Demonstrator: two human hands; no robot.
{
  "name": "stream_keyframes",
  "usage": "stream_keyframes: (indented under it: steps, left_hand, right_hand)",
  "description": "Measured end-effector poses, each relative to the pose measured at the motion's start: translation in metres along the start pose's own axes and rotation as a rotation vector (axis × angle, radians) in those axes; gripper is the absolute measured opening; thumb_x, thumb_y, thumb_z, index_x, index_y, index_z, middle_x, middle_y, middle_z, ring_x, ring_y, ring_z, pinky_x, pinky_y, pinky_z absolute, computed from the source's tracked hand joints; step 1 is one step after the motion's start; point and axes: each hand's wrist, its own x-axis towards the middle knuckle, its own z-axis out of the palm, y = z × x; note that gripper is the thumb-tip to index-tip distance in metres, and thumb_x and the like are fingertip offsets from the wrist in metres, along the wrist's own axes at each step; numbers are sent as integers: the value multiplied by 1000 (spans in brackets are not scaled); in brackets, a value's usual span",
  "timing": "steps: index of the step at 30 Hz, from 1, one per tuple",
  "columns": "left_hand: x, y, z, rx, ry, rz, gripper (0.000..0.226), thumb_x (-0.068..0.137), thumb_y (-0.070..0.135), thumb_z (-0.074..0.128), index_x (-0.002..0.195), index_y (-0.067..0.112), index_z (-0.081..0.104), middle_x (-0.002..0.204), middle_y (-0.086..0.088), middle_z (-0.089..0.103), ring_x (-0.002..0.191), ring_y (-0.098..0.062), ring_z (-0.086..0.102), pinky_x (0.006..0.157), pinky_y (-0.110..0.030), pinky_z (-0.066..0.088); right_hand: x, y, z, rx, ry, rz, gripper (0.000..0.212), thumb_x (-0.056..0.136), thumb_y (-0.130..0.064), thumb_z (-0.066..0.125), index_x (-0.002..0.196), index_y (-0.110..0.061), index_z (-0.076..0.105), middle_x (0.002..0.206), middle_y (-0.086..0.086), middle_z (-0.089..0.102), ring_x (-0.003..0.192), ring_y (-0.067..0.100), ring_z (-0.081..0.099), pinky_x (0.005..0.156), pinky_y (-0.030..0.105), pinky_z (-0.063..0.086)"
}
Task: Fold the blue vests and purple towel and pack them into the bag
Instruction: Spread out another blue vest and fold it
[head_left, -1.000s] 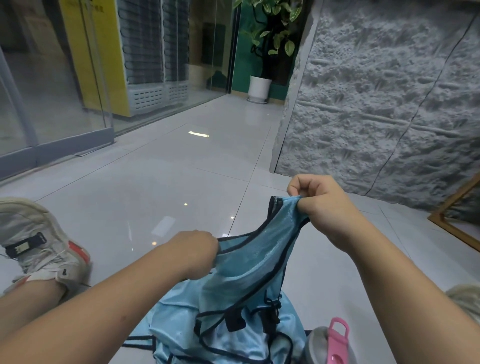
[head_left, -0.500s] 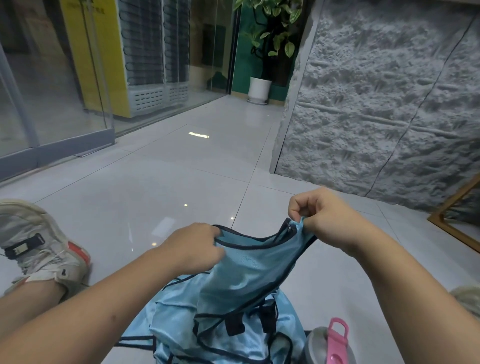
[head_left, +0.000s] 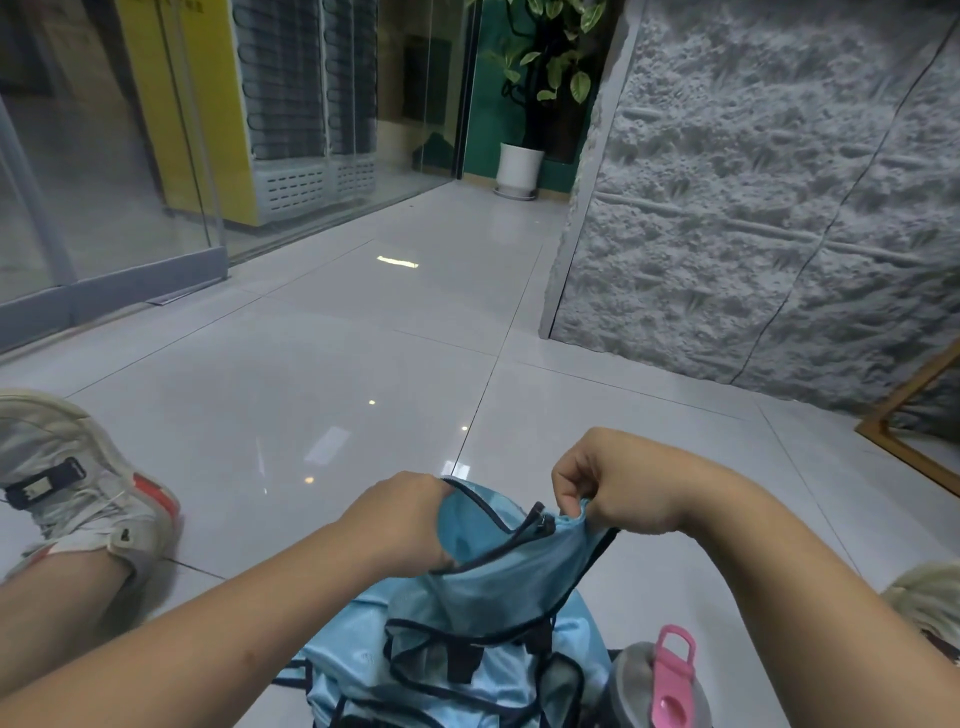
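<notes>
Head view: the left hand (head_left: 402, 519) grips the left side of a blue vest (head_left: 498, 561), fingers curled round its dark-trimmed edge. The right hand (head_left: 618, 486) pinches the vest's right edge between thumb and fingers. The vest is held just above a heap of blue vests (head_left: 441, 660) on the tiled floor (head_left: 322, 395). A bottle with a pink lid (head_left: 670, 680) stands just beside the heap.

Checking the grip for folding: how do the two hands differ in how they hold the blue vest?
The left hand grips the blue vest with its whole fist, while the right hand pinches it between fingertips and thumb. The right hand sits slightly higher than the left hand. Both hold the vest's top edge, above the pile.
</notes>
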Motion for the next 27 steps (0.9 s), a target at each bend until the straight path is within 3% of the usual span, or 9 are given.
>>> stream_keyframes:
  steps: [6,11,17,22,27]
  left_hand:
    - [-4,15,25,116,-8,47,61,77,44,75,130,22,55,120,-2,58,107,-28,64,86,-37,53]
    - [-4,26,36,153,-44,130,24,83,22,70,107,25,73,114,-3,60,100,-27,62,77,-32,48]
    - [1,20,49,137,-90,164,30,86,10,54,104,19,76,106,-8,66,96,-30,63,76,-36,54]
    - [6,14,56,21,-35,127,24,100,20,47,103,22,71,96,-3,68,88,-25,63,77,-38,55]
    - [8,15,61,-30,58,113,40,108,37,45,70,24,49,71,6,54,63,-10,49,58,-28,35]
  right_hand:
    - [0,4,8,-27,-35,2,34,73,10,56,63,-22,61,54,-6,47,51,13,35,51,26,31]
    - [-1,11,10,-44,-52,13,33,74,10,58,64,-22,61,48,-11,44,47,10,34,49,23,31]
    - [-2,27,26,-89,-90,73,34,73,9,52,65,-23,62,43,-13,45,42,6,36,48,20,33]
    - [0,46,40,-71,-42,123,36,72,10,45,64,-22,60,59,-8,52,57,13,44,53,23,38]
    - [-1,59,50,-35,-29,150,36,73,10,44,66,-23,58,65,-5,53,60,13,45,54,22,39]
